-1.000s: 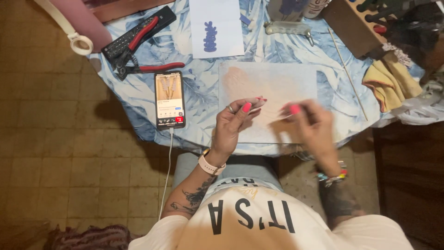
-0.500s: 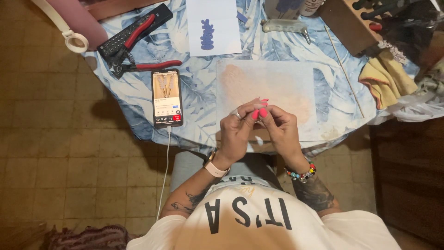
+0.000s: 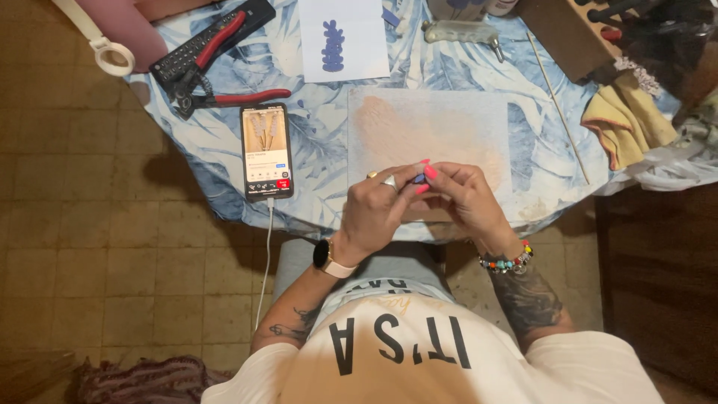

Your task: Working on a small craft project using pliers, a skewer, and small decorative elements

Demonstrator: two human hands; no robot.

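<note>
My left hand [image 3: 381, 206] and my right hand [image 3: 460, 196] meet over the near edge of a stained translucent work mat [image 3: 430, 135]. Between their fingertips they pinch a small blue piece [image 3: 419, 179], mostly hidden by the fingers. The left hand wears rings and a watch with a pale strap; the right wrist carries a beaded bracelet. A phone [image 3: 266, 151] with a lit screen lies left of the mat, its white cable hanging off the table edge.
A white sheet with a blue leafy shape [image 3: 342, 37] lies beyond the mat. Red-handled pliers [image 3: 224, 75] and a black remote [image 3: 196, 41] sit far left. A thin wooden stick [image 3: 559, 112], yellow cloth [image 3: 628, 123] and a clear-handled tool [image 3: 460, 31] are at right on the leaf-patterned tablecloth [image 3: 314, 120].
My hands, apart a second ago, have come together at the mat's near edge and now both pinch the small blue piece.
</note>
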